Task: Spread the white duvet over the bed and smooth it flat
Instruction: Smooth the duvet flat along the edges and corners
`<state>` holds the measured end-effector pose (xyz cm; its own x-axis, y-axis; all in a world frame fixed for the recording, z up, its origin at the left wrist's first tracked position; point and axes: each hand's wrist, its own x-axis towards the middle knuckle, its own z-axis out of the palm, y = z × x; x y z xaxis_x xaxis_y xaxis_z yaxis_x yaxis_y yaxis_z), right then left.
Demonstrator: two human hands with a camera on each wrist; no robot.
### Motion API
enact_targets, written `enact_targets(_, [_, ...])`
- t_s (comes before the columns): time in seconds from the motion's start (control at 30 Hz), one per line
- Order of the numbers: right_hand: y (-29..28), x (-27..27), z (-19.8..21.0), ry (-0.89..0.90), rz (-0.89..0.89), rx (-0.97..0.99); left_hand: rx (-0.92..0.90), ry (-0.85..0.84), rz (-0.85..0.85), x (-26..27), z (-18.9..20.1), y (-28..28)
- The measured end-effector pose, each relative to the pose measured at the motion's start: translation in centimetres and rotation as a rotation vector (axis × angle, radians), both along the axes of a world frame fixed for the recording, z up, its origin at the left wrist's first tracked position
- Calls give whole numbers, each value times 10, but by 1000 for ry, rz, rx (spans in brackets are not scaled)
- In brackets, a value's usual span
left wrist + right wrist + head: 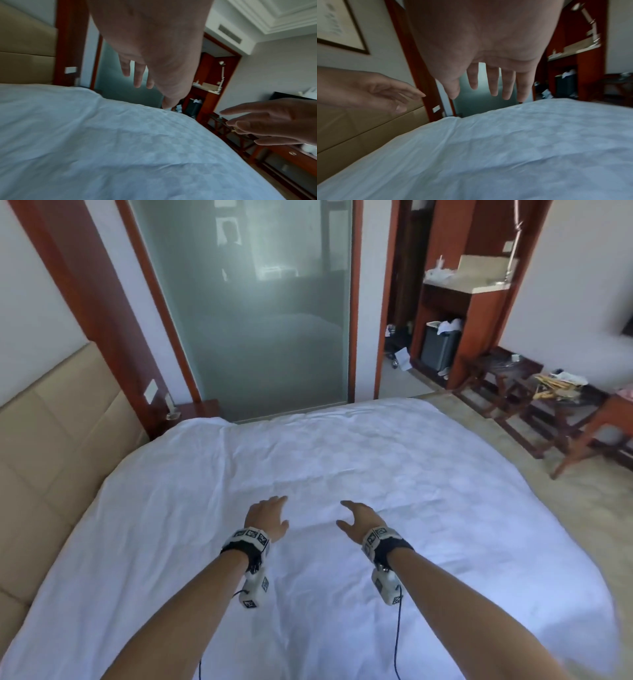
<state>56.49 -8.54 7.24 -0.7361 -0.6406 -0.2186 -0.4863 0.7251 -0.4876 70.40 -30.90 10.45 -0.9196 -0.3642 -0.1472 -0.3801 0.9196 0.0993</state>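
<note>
The white duvet (342,460) covers the whole bed, with a faint check weave and shallow wrinkles near the middle. My left hand (269,517) and right hand (356,518) reach out side by side over its centre, palms down. Both hover a little above the cloth with fingers spread and relaxed, holding nothing. From the left wrist view the left hand (149,65) hangs clear above the duvet (102,142). The right wrist view shows the right hand (488,75) likewise off the duvet (505,148).
A padded beige headboard (51,440) runs along the left. A frosted glass panel (260,313) and a small nightstand (198,409) stand beyond the far edge. Wooden benches and a chair (548,419) with clutter line the right side across a strip of floor.
</note>
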Motion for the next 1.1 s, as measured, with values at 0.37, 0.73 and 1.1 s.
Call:
enact_targets(0.37, [320,-188,12,91,-381,85,22,106,-367,-253,13,260])
enact_targets(0.73, [538,-366,3,125,-525,155,30,134,-530,-476,-18,463])
enact_targets(1.1, [690,-598,0,143,-441,118,34,146,-381,-668,-27,625])
